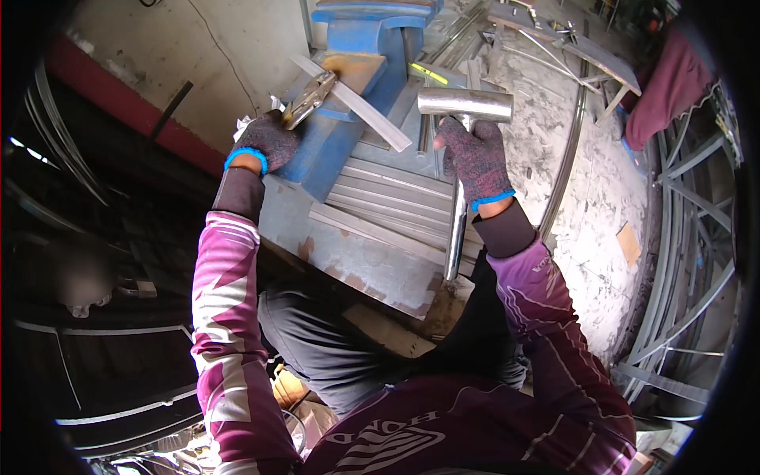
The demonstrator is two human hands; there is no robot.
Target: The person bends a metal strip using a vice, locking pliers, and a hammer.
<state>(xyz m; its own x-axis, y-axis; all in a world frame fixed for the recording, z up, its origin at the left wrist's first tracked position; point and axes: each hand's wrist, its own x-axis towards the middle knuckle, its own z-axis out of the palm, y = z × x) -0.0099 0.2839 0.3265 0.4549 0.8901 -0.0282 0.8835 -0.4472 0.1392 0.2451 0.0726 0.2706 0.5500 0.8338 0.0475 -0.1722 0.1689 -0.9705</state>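
Note:
My left hand point(269, 142), in a dark knitted glove with a blue cuff, is closed round the handle end of metal locking pliers point(310, 99). The pliers' jaws are at a flat metal strip point(370, 117), which lies slanted across the blue metal block point(321, 150). To the right, my right hand point(476, 158), gloved alike, grips a shiny metal hammer point(465, 104) just below its head. The hammer's handle points down towards my knees, over the grey strips; its head is raised beside the strip and apart from it.
Several grey metal strips point(388, 202) lie on the steel bench point(356, 265) before me. A yellow tool point(428, 74) is behind them. Low table point(598, 63) at the back right; beside it, another person's dark red clothing point(669, 87). Metal frames point(697, 198) stand at the far right.

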